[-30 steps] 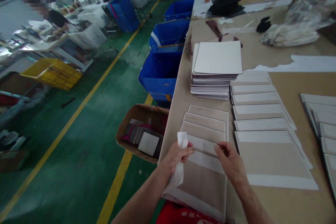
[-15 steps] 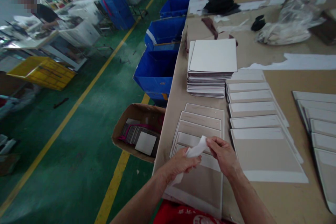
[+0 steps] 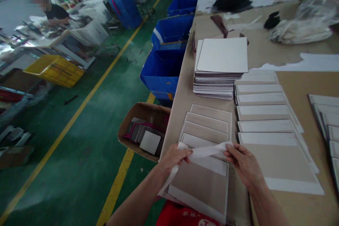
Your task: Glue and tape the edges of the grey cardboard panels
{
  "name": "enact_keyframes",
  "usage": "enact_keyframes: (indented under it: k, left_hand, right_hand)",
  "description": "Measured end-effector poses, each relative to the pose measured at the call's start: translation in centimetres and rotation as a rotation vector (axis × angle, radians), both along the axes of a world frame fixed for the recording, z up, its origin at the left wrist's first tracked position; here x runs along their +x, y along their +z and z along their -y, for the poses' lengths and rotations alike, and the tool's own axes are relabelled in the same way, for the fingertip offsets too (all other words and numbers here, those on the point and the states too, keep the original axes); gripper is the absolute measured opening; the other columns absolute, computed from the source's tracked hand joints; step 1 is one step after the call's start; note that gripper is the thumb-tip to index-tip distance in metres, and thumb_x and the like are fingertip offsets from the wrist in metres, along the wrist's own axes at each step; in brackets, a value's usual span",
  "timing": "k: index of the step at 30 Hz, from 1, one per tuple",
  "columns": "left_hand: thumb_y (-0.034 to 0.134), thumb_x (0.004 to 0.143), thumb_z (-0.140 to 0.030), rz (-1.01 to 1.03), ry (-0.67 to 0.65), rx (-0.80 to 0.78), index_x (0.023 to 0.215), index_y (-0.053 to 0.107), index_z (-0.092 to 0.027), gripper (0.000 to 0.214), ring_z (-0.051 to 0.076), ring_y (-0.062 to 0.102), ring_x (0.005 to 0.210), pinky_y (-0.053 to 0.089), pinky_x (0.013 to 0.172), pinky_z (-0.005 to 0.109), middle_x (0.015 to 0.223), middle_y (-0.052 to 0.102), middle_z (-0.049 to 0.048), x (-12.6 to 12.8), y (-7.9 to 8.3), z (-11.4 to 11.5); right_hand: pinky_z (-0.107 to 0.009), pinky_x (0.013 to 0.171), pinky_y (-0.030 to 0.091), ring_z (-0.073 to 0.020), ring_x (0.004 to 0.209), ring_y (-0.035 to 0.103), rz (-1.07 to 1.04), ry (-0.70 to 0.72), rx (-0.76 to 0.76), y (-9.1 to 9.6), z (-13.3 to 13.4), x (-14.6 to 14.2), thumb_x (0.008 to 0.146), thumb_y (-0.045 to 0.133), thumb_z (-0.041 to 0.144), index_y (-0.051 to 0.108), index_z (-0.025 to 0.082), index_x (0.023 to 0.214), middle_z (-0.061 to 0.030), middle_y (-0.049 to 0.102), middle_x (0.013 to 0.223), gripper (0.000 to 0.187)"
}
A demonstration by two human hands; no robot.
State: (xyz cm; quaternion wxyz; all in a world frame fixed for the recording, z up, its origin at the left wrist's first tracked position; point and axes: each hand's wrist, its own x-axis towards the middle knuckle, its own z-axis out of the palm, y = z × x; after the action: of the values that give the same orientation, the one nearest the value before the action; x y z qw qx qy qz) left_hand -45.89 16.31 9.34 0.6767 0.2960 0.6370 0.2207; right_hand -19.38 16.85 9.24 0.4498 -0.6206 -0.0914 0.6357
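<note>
A long white paper strip (image 3: 209, 150) is stretched between my two hands, just above a fanned row of brown boards (image 3: 205, 132) with white-taped edges. My left hand (image 3: 173, 159) is closed on the strip's left part, and more strip hangs down from it. My right hand (image 3: 245, 164) pinches the strip's right end. The nearest board (image 3: 201, 189) lies under both hands at the table's front left edge.
A tall stack of white-topped boards (image 3: 221, 67) stands further back. More fanned boards (image 3: 267, 120) lie to the right. Below the table edge sit a cardboard box of pieces (image 3: 144, 132) and blue bins (image 3: 161, 70). A person works at a far-left bench.
My hands came together over the boards, then drew apart, and the white strip is now pulled out long between them. The view shifted slightly.
</note>
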Motion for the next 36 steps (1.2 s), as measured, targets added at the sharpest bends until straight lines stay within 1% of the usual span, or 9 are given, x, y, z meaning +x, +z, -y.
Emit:
enact_keyframes:
  k: [3,6,9,13,15,18,22,26,36]
  left_hand:
    - [0.076,0.066,-0.040,0.013,0.082,0.040,0.083,0.069,-0.012,0.034,0.006,0.047,0.043,0.031,0.043,0.019,0.058,0.066,0.0024,0.0,-0.5,-1.2]
    - [0.076,0.065,-0.037,0.018,0.153,0.075,0.088,0.069,-0.012,0.035,0.009,0.055,0.051,0.037,0.048,0.020,0.065,0.069,0.0048,0.3,-0.9,-2.9]
    - [0.076,0.063,-0.034,-0.041,0.202,0.095,0.091,0.069,-0.012,0.036,0.011,0.059,0.056,0.033,0.045,0.019,0.066,0.067,0.0045,0.6,-1.3,-4.4]
    - [0.074,0.066,-0.035,-0.181,0.230,0.152,0.091,0.071,-0.013,0.034,0.010,0.054,0.050,0.028,0.042,0.018,0.057,0.062,-0.0002,1.3,-1.8,-5.9]
    - [0.073,0.068,-0.035,-0.256,0.230,0.195,0.089,0.072,-0.014,0.030,0.010,0.052,0.049,0.030,0.044,0.019,0.055,0.059,-0.0020,1.7,-2.2,-6.6]
    - [0.073,0.068,-0.031,-0.368,0.230,0.256,0.088,0.071,-0.014,0.027,0.012,0.056,0.054,0.038,0.050,0.020,0.058,0.061,-0.0020,2.1,-2.9,-7.5]
    - [0.074,0.066,-0.028,-0.507,0.220,0.302,0.091,0.069,-0.015,0.029,0.016,0.062,0.062,0.043,0.058,0.023,0.067,0.067,0.0001,2.2,-4.1,-8.2]
    - [0.076,0.065,-0.029,-0.624,0.205,0.328,0.090,0.067,-0.017,0.029,0.019,0.064,0.072,0.044,0.063,0.025,0.077,0.070,0.0028,2.2,-4.9,-8.5]
    - [0.077,0.064,-0.031,-0.709,0.190,0.345,0.086,0.064,-0.018,0.028,0.018,0.064,0.069,0.043,0.064,0.026,0.075,0.069,0.0016,2.3,-5.1,-8.9]
  right_hand:
    - [-0.015,0.041,0.045,-0.0110,0.055,0.059,0.055,0.006,0.041,-1.0,-0.1,0.0,0.048,0.092,0.041,0.066,0.017,0.076,0.0011,0.065,0.063,0.045]
    - [-0.017,0.038,0.033,-0.0093,0.048,0.048,0.221,0.043,0.104,-2.4,-0.4,0.0,0.055,0.086,0.049,0.063,0.017,0.074,0.0035,0.059,0.056,0.043]
    - [-0.024,0.047,0.038,-0.0129,0.053,0.049,0.471,0.106,0.132,-3.8,-0.6,0.2,0.060,0.079,0.057,0.064,0.017,0.075,0.0032,0.058,0.058,0.045]
    - [-0.031,0.063,0.043,-0.0191,0.064,0.054,0.813,0.251,0.152,-4.8,-1.0,0.5,0.067,0.068,0.061,0.065,0.018,0.077,-0.0011,0.061,0.067,0.044]
    - [-0.033,0.068,0.043,-0.0203,0.068,0.054,0.936,0.281,0.197,-5.0,-1.3,0.5,0.071,0.062,0.062,0.063,0.019,0.074,-0.0029,0.060,0.071,0.042]
    - [-0.035,0.072,0.043,-0.0203,0.071,0.053,1.054,0.281,0.286,-5.2,-1.9,0.2,0.076,0.056,0.060,0.059,0.021,0.069,-0.0042,0.057,0.078,0.040]
    - [-0.036,0.076,0.045,-0.0209,0.074,0.053,1.127,0.280,0.350,-6.0,-2.4,-0.3,0.078,0.053,0.056,0.057,0.021,0.068,-0.0060,0.054,0.084,0.037]
    - [-0.037,0.080,0.045,-0.0221,0.077,0.053,1.144,0.288,0.352,-6.7,-2.3,-0.6,0.078,0.054,0.055,0.056,0.022,0.066,-0.0070,0.053,0.087,0.035]
    - [-0.038,0.080,0.045,-0.0226,0.077,0.053,1.156,0.287,0.364,-6.9,-2.5,-0.7,0.078,0.054,0.052,0.055,0.022,0.066,-0.0070,0.053,0.085,0.032]
